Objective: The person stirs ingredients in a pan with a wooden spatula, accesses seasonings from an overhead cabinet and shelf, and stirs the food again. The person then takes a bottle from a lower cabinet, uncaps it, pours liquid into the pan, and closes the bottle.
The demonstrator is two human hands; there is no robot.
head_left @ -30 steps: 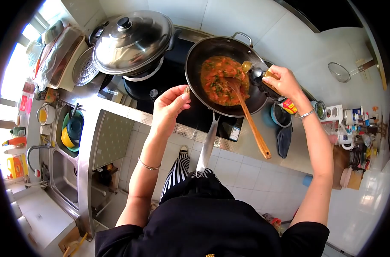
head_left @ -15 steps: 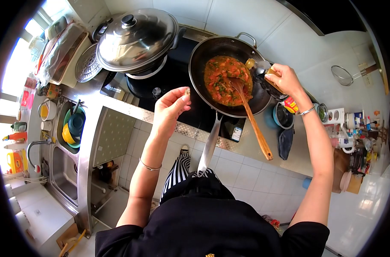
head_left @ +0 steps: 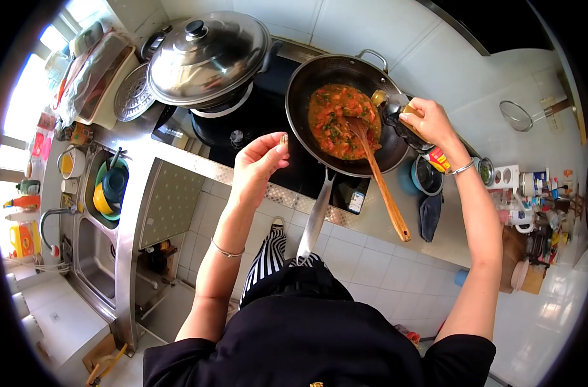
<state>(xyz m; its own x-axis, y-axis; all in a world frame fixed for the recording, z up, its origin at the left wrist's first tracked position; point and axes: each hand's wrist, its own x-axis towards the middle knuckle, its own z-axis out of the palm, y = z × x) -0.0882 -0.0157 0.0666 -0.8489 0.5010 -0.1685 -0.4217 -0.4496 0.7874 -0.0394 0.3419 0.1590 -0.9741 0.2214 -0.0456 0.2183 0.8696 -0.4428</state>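
Observation:
My right hand (head_left: 426, 120) grips a sauce bottle (head_left: 397, 113) with a gold label. The bottle is tilted, its neck over the right side of the wok (head_left: 299, 122). Inside the wok lies a red, chunky tomato-like sauce (head_left: 333, 106) with green bits. A wooden spatula (head_left: 379, 177) rests in the sauce, its handle leaning over the near rim. To the left of the wok, my left hand (head_left: 258, 164) is raised, pinching a small gold-coloured cap (head_left: 283, 139) between thumb and fingertip. Whether liquid leaves the bottle, I cannot tell.
A large lidded pot (head_left: 207, 58) stands on the left of the stove. The wok's metal handle (head_left: 316, 219) juts toward my body. A small dark pan (head_left: 428, 175) sits right of the wok. Far left are a sink (head_left: 95, 261) and a green basin (head_left: 116, 216) with bowls.
Almost nothing differs. The view has shifted very slightly; both hands, the tilted bottle and the spatula keep their places.

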